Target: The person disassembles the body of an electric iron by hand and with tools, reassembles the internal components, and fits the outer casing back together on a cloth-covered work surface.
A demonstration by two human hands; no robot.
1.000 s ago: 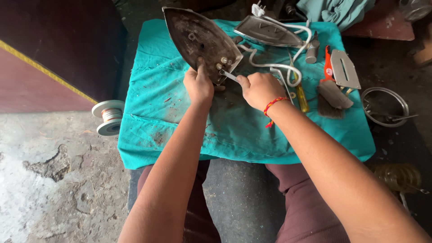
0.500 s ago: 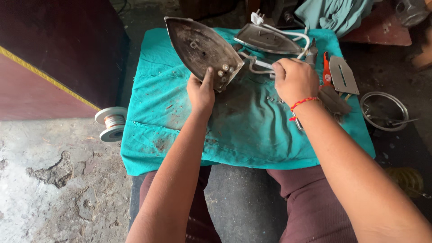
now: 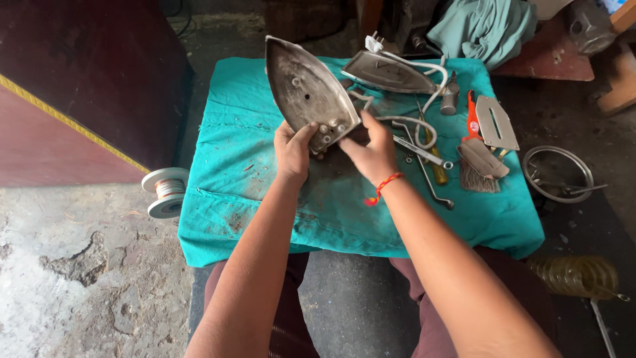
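The soleplate (image 3: 306, 93) is held tilted above the table (image 3: 265, 199), its long axis pointing away, its blunt end gripped by the left hand (image 3: 293, 151) and right hand (image 3: 371, 149).

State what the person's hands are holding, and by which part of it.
Both hands hold one metal iron plate, tilted up over the green cloth. The left hand and right hand grip its wide rear end, where the screw posts sit.
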